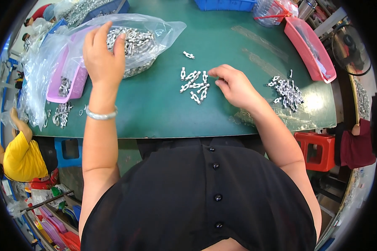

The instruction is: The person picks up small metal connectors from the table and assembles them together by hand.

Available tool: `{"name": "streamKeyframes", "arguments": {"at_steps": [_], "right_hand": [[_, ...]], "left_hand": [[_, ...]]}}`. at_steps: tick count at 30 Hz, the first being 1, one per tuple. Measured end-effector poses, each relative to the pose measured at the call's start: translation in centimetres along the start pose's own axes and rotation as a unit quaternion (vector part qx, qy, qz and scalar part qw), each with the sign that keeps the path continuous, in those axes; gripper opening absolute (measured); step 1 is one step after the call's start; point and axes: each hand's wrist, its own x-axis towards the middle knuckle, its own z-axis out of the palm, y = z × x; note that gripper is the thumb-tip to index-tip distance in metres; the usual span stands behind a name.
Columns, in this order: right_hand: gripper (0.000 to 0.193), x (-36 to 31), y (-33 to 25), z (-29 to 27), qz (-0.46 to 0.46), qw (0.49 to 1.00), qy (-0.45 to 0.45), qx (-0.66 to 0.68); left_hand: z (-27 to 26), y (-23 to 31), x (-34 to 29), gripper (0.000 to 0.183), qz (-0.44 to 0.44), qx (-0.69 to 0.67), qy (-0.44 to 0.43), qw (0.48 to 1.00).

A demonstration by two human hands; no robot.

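My left hand [104, 60] is raised at the near-left side of a clear plastic bag [169, 33], its thumb and fingers spread apart. Inside the bag lie many small silvery metal clasps [134, 39]. On the green table [155, 108] in front of me is a loose group of the same clasps [192, 85], with a single clasp [189, 55] farther off. My right hand [236, 85] hovers at the right side of that group. Its index fingertip is close to one upright clasp [205, 77]; the thumb stays apart, and nothing shows between them.
A heap of clasps [289, 94] lies at the right. The left side holds a lilac basket [54, 92] and scattered metal parts [63, 115]. A pink basket [308, 54] and blue tray [226, 5] stand at the edges. A yellow-shirted person [25, 157] sits at left.
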Motion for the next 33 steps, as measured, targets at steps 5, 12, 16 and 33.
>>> {"name": "streamKeyframes", "arguments": {"at_steps": [5,12,16,33], "right_hand": [[0.035,1.8,0.4,0.7,-0.054,0.985,-0.028,-0.159],[0.028,1.9,0.1,0.5,-0.083,0.974,-0.064,-0.199],[0.019,1.2,0.4,-0.2,-0.069,0.975,-0.079,-0.194],[0.012,9.6,3.3,2.0,-0.055,0.981,0.019,-0.184]], "left_hand": [[-0.7,6.2,-3.4,0.014,-0.032,-0.214,-0.146,0.965],[-0.2,8.8,-7.8,0.017,-0.105,-0.239,-0.423,0.867],[0.1,8.8,-8.2,0.013,-0.103,-0.249,-0.452,0.85],[0.8,8.4,-8.3,0.009,-0.1,-0.306,-0.45,0.833]]}}
